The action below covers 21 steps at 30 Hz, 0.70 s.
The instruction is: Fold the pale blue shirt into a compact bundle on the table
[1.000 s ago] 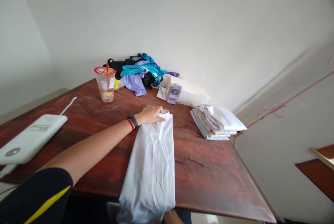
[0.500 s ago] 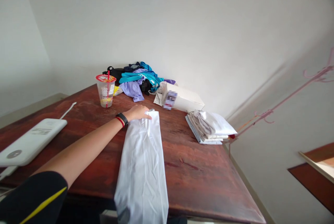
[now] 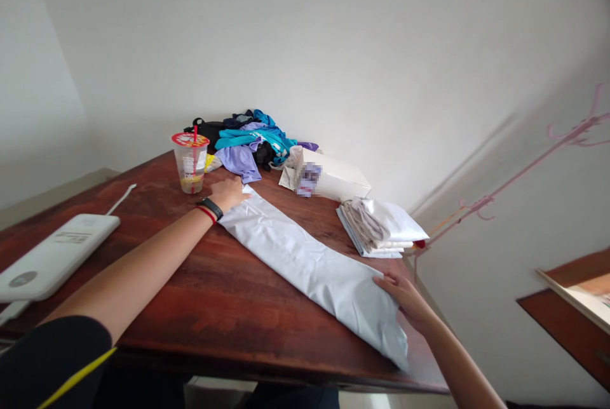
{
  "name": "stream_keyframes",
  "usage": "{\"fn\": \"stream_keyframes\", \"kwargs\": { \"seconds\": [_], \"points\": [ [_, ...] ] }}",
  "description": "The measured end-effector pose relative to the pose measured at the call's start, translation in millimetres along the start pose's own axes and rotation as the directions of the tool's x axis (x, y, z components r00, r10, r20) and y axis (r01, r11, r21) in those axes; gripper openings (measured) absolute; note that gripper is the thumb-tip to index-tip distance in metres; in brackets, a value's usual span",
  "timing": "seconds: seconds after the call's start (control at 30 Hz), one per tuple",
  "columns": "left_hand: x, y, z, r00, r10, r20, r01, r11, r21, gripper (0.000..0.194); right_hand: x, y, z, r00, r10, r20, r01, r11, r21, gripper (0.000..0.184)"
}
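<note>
The head camera looks down at a dark red wooden table (image 3: 229,307). A long white cloth (image 3: 309,263), folded into a strip, lies flat on the table and runs slantwise from near the cup down to the table's right edge.

The left hand (image 3: 229,193) rests on the far end of the white cloth, the end close to the cup. Its fingers lie together on the cloth corner, but I cannot tell if they pinch it or just press on it. A black band and a red band sit on that wrist. The right hand (image 3: 405,298) is at the near end of the white cloth, by the right edge of the table – its fingers are spread a little and lie flat against the cloth, not closed around it.

A clear plastic cup (image 3: 190,161) with a red lid and red straw stands just behind the left hand. Behind the cup, against the wall, lies a heap of blue, purple and black clothes (image 3: 250,139). To the right of that heap is a white box (image 3: 333,177), and next to the box – closer to the table's right edge – is a stack of folded white cloths (image 3: 381,228). Far left of the cup lies a flat white device (image 3: 52,256)
</note>
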<state>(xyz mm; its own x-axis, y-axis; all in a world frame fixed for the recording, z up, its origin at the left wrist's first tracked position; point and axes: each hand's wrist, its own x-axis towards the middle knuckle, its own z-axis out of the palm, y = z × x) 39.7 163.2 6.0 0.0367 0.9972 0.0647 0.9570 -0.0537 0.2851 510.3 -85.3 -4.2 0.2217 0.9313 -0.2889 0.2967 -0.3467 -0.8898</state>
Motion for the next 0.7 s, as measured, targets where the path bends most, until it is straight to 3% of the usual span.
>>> {"fn": "stream_keyframes", "kwargs": {
  "seconds": [0.07, 0.13, 0.17, 0.23, 0.27, 0.3, 0.37, 0.43, 0.53, 0.63, 0.7],
  "points": [
    [-12, 21, -1.9, 0.993, 0.075, -0.095, -0.072, 0.997, 0.035, 0.075, 12, 4, -7, 0.999, -0.030, -0.038, 0.029, 0.999, -0.040, 0.056],
    [-30, 48, 0.1, 0.949, 0.297, -0.108, -0.297, 0.955, 0.011, 0.069, 17, 12, -12, 0.998, -0.029, -0.050, 0.026, 0.998, -0.059, 0.059],
    [-41, 63, 3.8, 0.901, 0.431, -0.056, -0.433, 0.901, -0.031, 0.068, 17, 16, -14, 0.998, -0.017, -0.056, 0.013, 0.997, -0.072, 0.061],
    [-68, 93, 17.8, 0.797, 0.601, 0.061, -0.594, 0.798, -0.100, 0.070, 14, 21, -19, 0.998, 0.016, -0.064, -0.023, 0.994, -0.110, 0.062],
    [-84, 106, 27.6, 0.705, 0.694, 0.144, -0.671, 0.719, -0.178, 0.072, 11, 22, -21, 0.998, 0.024, -0.066, -0.032, 0.991, -0.128, 0.062],
    [-100, 117, 38.5, 0.619, 0.762, 0.189, -0.723, 0.648, -0.241, 0.074, 9, 22, -22, 0.998, 0.025, -0.064, -0.034, 0.990, -0.140, 0.062],
    [-129, 132, 60.8, 0.522, 0.829, 0.201, -0.786, 0.559, -0.265, 0.075, 5, 19, -25, 0.999, 0.019, -0.044, -0.024, 0.992, -0.127, 0.060],
    [-149, 139, 78.8, 0.499, 0.843, 0.201, -0.808, 0.536, -0.243, 0.076, 1, 15, -26, 1.000, 0.008, -0.004, -0.008, 0.999, -0.046, 0.061],
    [-158, 139, 90.9, 0.510, 0.837, 0.199, -0.807, 0.546, -0.225, 0.080, -4, 7, -26, 0.998, 0.014, 0.064, -0.021, 0.994, 0.109, 0.072],
    [-152, 137, 87.5, 0.510, 0.830, 0.226, -0.789, 0.556, -0.261, 0.081, -8, -5, -28, 0.995, 0.019, 0.102, -0.039, 0.979, 0.201, 0.073],
    [-148, 136, 80.6, 0.556, 0.797, 0.238, -0.736, 0.604, -0.305, 0.078, -11, -19, -30, 0.994, 0.014, 0.110, -0.039, 0.971, 0.234, 0.059]
  ]
}}
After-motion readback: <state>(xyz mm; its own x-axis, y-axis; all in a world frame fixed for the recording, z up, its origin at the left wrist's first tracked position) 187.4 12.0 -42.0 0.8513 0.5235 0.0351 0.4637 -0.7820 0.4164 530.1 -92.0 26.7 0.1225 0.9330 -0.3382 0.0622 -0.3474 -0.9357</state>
